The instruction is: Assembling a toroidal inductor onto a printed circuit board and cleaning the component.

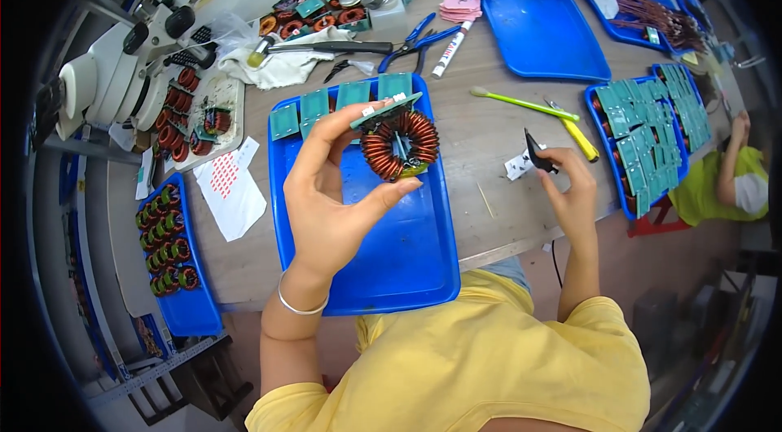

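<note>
My left hand [330, 188] grips a toroidal coil [399, 147] wound with copper wire, fingers above and thumb below. A small green circuit board [389, 109] sits along the coil's upper side. The coil is held up over a blue tray [375, 269], where more green boards [283, 121] stand in a row at the far end. To the right, my right hand [573, 192] pinches a small black pointed tool [538, 153], its tip upward; its exact kind is unclear. Close beside that tool lies a white printed strip [516, 166] on the table.
Pliers [423, 37], a white marker [452, 49], a hammer [326, 47] and a green brush [521, 104] lie on the table. Trays of boards [639, 147] stand right, a tray of coils [167, 245] left. Beyond the right trays sits another person [725, 179].
</note>
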{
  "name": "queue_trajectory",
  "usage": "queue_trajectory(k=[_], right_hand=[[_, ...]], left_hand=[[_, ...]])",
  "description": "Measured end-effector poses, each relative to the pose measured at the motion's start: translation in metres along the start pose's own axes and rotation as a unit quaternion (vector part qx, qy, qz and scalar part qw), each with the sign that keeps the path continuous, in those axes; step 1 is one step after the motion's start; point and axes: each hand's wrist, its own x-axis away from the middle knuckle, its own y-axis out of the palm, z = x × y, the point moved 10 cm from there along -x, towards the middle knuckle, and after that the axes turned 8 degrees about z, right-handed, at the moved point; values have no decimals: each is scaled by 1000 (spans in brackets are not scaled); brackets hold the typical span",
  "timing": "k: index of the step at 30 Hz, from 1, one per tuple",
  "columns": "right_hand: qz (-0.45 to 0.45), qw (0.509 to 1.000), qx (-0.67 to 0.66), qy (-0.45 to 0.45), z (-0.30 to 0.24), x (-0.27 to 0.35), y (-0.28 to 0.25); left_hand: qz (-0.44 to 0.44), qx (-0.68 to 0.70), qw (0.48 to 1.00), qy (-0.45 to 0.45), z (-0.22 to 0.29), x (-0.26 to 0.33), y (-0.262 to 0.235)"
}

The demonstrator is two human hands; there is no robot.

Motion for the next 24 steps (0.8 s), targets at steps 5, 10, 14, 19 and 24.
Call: queue_trajectory(k=[5,10,14,19,24], right_hand=[[-45,997,65,-4,19,19,-1],[-55,995,52,-63,9,12,-2],[56,993,64,-79,24,-40,-11],[-59,953,268,-125,61,-66,39],[49,992,55,-107,11,-60,2]], left_hand=[[-10,-6,1000,-20,-5,1,8],[3,-16,999,-35,-14,3,4],[16,-17,998,-61,-24,5,4],[26,-108,994,8,-19,6,9],[-25,-204,975,87,-6,9,21]])
